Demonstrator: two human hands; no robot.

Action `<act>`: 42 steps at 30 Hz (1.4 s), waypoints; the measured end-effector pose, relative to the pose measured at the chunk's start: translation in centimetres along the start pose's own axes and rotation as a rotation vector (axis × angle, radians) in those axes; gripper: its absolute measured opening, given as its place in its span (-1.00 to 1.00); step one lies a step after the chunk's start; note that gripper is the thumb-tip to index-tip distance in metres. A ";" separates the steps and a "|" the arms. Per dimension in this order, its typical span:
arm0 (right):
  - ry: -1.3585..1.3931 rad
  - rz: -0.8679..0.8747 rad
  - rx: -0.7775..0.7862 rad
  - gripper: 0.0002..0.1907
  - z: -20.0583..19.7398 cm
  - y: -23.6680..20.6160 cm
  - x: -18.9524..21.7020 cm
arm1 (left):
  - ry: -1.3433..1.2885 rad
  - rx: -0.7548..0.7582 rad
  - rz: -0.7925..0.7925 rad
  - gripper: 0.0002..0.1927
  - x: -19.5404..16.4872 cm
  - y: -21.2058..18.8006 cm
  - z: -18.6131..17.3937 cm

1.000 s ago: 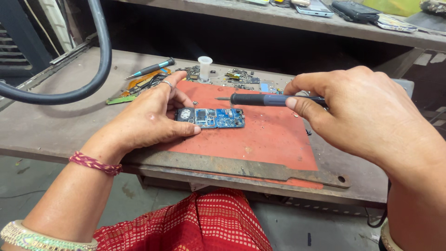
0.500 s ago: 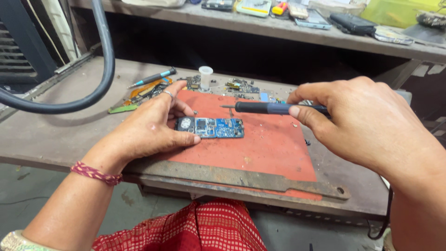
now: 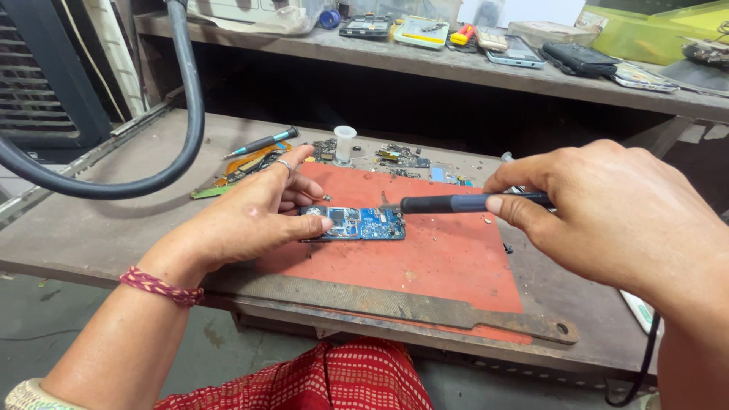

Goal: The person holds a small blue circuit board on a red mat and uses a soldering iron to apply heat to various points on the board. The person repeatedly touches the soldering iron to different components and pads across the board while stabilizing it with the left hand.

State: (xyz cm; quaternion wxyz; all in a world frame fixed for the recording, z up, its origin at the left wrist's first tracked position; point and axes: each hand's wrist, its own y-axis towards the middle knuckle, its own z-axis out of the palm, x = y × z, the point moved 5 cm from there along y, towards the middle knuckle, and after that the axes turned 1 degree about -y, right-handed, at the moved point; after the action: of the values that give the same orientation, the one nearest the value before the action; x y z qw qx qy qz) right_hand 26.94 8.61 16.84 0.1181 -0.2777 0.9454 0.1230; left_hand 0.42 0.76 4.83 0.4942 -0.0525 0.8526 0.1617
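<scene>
My left hand lies flat on the worn red rubber mat, thumb and fingers pinching the left end of the small blue circuit board so it stays put; I should keep that pressure even. The board, near the mat's upper left, is thin, rectangular and studded with tiny metal parts. My right hand is closed round the slim black screwdriver, its tip at the board's right edge. Best held steady and worked lightly.
</scene>
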 end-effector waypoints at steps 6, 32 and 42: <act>-0.012 0.045 0.033 -0.66 -0.4 0.0 0.2 | 0.043 -0.016 -0.059 -0.12 0.0 0.3 -0.5; 0.016 0.037 0.075 -0.67 -1.2 0.3 0.3 | 0.014 0.043 -0.128 -0.26 -1.7 0.5 -0.4; 0.055 0.028 0.074 -0.68 -1.7 0.0 1.0 | 0.224 -0.002 -0.089 -0.09 -2.6 0.2 -0.5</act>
State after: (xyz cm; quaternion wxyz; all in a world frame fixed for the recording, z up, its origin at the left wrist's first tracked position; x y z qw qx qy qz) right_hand 25.82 7.62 18.14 0.1004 -0.2633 0.9560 0.0819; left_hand 1.28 0.56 7.36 0.4026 -0.1088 0.8990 0.1337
